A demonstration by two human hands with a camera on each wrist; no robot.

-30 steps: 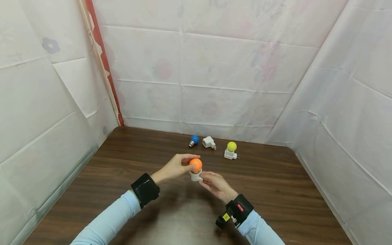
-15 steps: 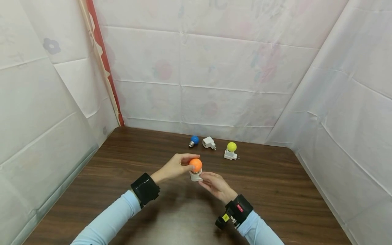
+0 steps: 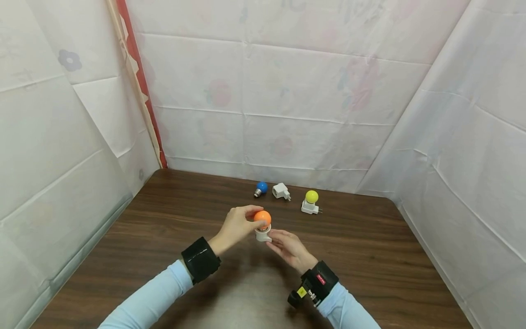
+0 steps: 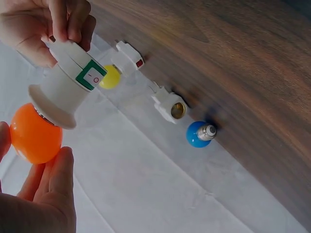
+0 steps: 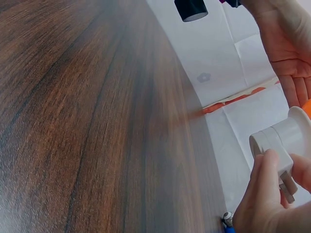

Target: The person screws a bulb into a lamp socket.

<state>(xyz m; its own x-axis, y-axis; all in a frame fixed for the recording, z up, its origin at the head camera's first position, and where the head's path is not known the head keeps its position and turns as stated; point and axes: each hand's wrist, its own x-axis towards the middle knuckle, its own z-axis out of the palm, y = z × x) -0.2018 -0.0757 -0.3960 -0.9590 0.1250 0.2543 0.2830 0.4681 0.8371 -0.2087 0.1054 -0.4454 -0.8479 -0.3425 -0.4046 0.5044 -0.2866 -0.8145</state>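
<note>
Sitting in the mouth of the white socket [image 3: 263, 236], the orange bulb [image 3: 263, 218] lies directly above it in the head view — one shared axis, near upright, over the counter [image 3: 172, 219]. Left hand [image 3: 237, 227], the nearer to the bulb: fingers and thumb pinch it from the left. Right hand [image 3: 292, 250]: fingers clamped on the socket's plug side. Metal shows at the rim; seating depth cannot be judged — the collar hides it.
</note>
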